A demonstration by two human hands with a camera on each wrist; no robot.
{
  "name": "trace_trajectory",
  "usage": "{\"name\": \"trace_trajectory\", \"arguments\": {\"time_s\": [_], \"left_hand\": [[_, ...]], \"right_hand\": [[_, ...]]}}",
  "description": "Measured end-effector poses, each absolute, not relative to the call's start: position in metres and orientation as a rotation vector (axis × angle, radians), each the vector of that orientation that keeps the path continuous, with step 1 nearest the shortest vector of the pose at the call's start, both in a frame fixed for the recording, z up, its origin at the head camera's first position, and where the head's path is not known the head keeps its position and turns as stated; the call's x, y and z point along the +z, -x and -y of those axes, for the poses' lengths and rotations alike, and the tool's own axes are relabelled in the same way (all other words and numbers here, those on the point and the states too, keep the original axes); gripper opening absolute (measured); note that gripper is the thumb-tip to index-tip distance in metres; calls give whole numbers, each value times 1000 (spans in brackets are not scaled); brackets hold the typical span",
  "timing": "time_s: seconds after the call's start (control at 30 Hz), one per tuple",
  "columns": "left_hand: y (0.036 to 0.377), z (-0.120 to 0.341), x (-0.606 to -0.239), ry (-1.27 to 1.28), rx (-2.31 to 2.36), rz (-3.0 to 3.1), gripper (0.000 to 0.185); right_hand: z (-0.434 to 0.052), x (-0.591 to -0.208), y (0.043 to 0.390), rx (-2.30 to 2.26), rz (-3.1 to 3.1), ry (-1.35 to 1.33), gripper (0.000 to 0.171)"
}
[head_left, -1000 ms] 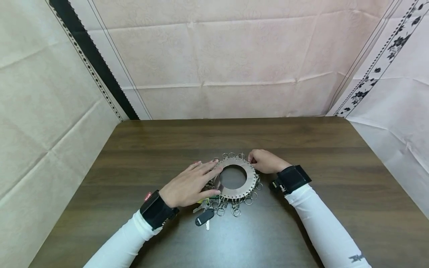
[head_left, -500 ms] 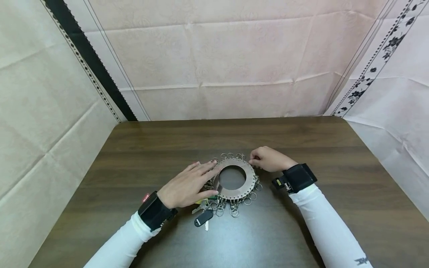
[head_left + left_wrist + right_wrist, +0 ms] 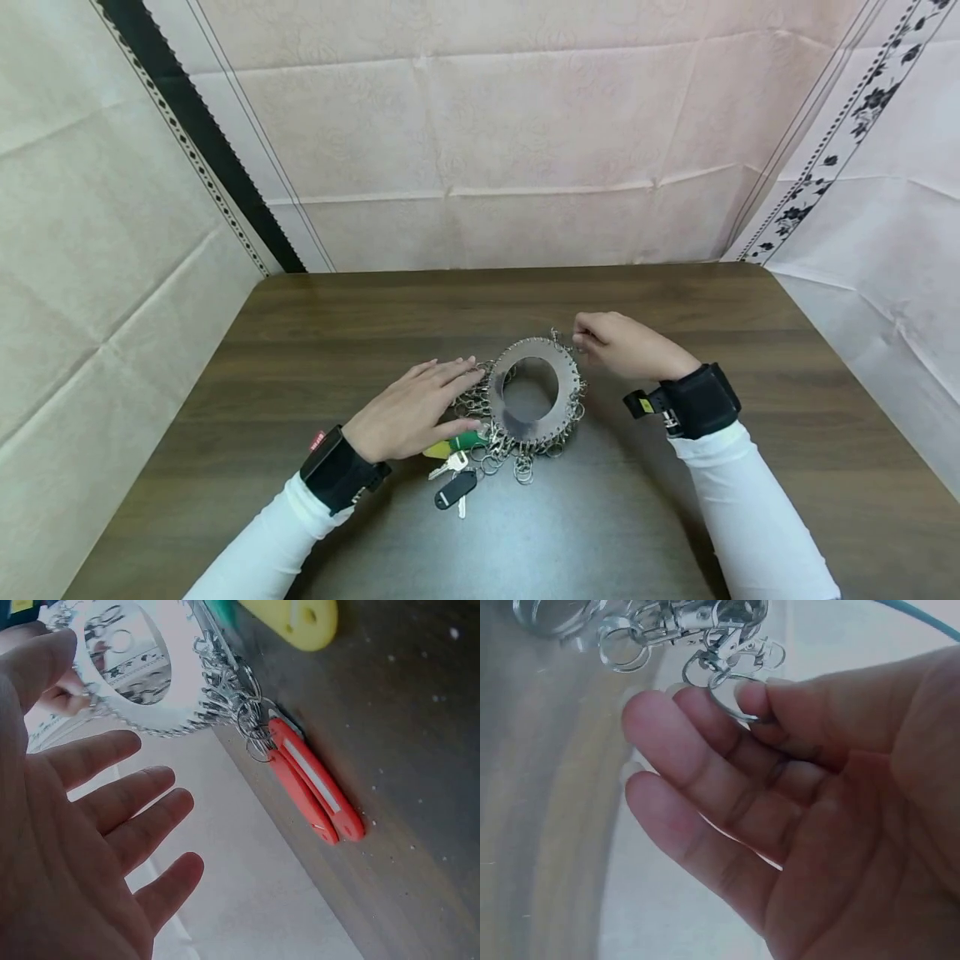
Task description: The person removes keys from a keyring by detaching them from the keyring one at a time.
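Wide silver metal ring (image 3: 568, 390) with small silver clips (image 3: 472, 404) round its rim sits mid-tabletop (image 3: 360, 308), between both hands, tilted. Right hand (image 3: 630, 346) has thumb and index finger together, clamped on a thin silver split ring (image 3: 739, 718) at the far right of the rim; other fingers curl loosely. Left hand (image 3: 416, 408) has fingers straight and apart beside the rim's left side, gripping nothing; contact with the clips hard to tell. Progress, as judged: mid-handling, pinch made, release not done. Tags and keys gather at the near left: yellow plastic tag (image 3: 437, 451), green plastic tag (image 3: 468, 441), black oval tag (image 3: 455, 490), silver keys (image 3: 448, 465). Several split rings along the near edge show nothing on them, so only part of the rim looks loaded; the far left is too cluttered to count. Left wrist view adds two red plastic tags (image 3: 322, 784) on small rings, not seen in the head view, probably behind the left hand. Right wrist view gives the pinch up close, too small from above. Only the head view has the black tag and the keys clearly.
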State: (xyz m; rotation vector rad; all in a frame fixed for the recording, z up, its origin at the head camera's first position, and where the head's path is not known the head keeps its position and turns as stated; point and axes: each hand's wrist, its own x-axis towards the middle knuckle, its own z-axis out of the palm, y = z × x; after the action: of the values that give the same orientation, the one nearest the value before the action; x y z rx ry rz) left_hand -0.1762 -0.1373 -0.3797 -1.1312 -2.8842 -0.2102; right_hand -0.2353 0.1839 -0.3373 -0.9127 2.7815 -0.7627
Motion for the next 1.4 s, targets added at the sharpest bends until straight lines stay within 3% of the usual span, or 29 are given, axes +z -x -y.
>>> {"name": "trace_trajectory", "arguments": {"time_s": [0.43,1.17,1.4], "left_hand": [[178,142,-381,1093,-252,2928,68],[179,133,-379,1132,-222,2890,65],[183,122,-362,1067,-208,2884,53]], "right_hand": [[-166,-298,202,-708,-3017,1059,12],[-169,-280,191,-1165,-3040,1213,10],[-166,-270,191,-1228,-3056,1211,11]]}}
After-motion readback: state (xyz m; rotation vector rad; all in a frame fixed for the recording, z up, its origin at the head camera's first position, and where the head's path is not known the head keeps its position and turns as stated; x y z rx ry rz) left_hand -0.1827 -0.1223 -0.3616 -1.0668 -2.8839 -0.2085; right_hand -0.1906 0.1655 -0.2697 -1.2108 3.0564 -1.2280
